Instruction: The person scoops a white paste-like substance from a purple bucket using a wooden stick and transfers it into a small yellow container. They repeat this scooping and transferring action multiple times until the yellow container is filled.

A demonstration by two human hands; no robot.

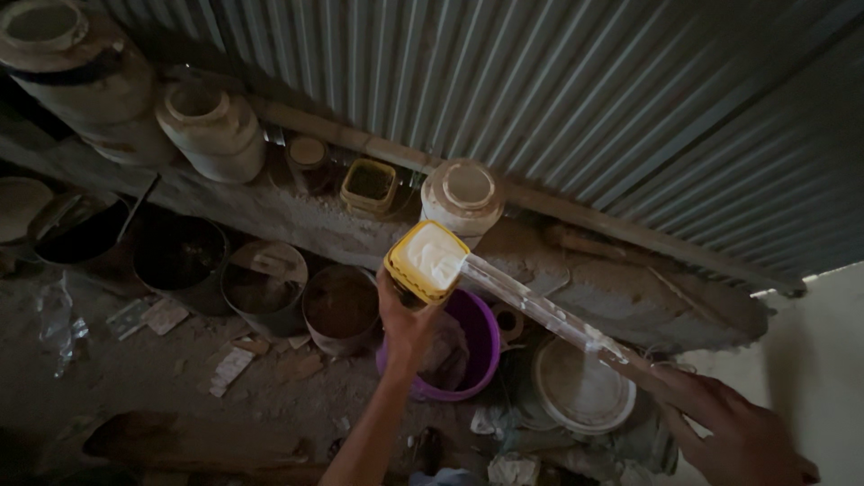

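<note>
Left hand holds up a square tub of white paste; right hand works a long flat stick into it.

Left hand [407, 326] clasps the yellow-rimmed tub [427, 261] from beneath, fingers wrapped round its base, opening tilted toward the camera. Right hand [733, 430], lower right, pinches the near end of the white-smeared stick [540, 309]; its far end rests in the tub's white contents. Directly below the left hand: a purple basin [481, 346]. Between the two hands, lower down: a round pale lid [583, 391]. Beyond the tub, on a dusty ledge [297, 220]: a white jar [463, 195], against the corrugated metal wall [576, 99]. Left of the left hand: dark pots on the ground.
</note>
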